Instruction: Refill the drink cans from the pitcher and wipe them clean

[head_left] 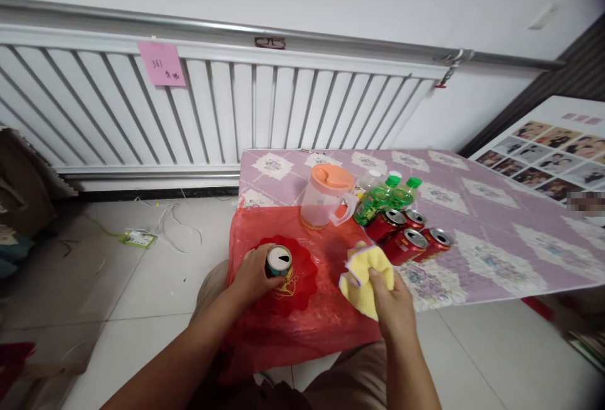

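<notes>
My left hand is wrapped round a dark green can with an opened top, held over a red scalloped tray. A yellow cloth with a purple edge is gripped between the thumb and fingers of my right hand, right of the tray. Behind the tray stands a clear pitcher with an orange lid. Several red cans stand beyond the cloth to the right, next to green-capped bottles.
Red plastic sheeting covers the near left end of the table, over a purple patterned tablecloth. A white radiator runs behind. On the floor at left lie a power strip and cables. A photo board leans at right.
</notes>
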Tool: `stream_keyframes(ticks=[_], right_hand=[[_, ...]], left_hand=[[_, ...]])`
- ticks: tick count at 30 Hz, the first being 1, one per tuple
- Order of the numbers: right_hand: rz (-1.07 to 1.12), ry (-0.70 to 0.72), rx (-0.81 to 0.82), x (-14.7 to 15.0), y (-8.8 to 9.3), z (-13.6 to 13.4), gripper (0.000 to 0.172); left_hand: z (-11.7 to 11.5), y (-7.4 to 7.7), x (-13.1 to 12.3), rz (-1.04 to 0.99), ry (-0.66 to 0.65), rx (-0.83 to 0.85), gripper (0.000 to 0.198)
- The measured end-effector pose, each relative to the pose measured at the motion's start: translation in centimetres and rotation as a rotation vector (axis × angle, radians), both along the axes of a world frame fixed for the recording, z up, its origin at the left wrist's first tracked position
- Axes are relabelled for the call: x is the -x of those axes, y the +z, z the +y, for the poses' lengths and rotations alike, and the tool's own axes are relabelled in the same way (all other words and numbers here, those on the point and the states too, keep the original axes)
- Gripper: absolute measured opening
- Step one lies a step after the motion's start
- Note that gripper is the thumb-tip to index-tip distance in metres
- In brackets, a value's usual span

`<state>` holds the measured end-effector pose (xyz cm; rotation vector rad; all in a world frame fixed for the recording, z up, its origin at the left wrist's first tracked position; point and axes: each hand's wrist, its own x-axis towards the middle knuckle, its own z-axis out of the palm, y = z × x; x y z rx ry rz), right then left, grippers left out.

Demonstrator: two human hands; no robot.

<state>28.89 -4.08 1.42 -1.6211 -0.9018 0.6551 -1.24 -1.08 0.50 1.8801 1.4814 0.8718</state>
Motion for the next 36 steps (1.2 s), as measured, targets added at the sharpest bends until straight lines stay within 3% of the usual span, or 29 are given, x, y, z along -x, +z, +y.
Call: stream_keyframes(ticks=[4, 8, 14, 20, 25, 32, 36], right_hand=[[0.273, 0.052, 0.003, 2.5, 2.8, -0.4, 0.062], [0.175, 0.21, -0.015, 5.7, 4.1, 0.6, 0.059], [-0.594, 0.445, -0.227, 11.6, 5.3, 2.5, 0.045], [-1.194, 0.656, 0.088, 15.9, 5.9, 2.6, 0.037], [-1.367, 0.783, 0.152, 16.3, 6.4, 2.7, 0.038], [-1.509, 0.885, 0.14, 15.0, 8.4, 3.3, 0.033], [-1.537, 0.818, 0.131, 12.8, 8.7, 3.7, 0.028]], left_hand=[[-0.1, 0.2, 0.0, 0.0, -0.003, -0.011, 0.064], [-0.1, 0.2, 0.0, -0.015, 0.004, -0.025, 0.065], [0.0, 0.2, -0.1, -0.008, -0.006, -0.034, 0.063], [0.3, 0.0, -0.1, 0.047, 0.014, 0.018, 0.055], [0.5, -0.3, -0.1, 0.051, 0.0, 0.028, 0.06], [0.1, 0.6, -0.2, 0.058, 0.01, 0.015, 0.064], [0.0, 0.6, -0.1, 0.045, 0.0, -0.004, 0.063]])
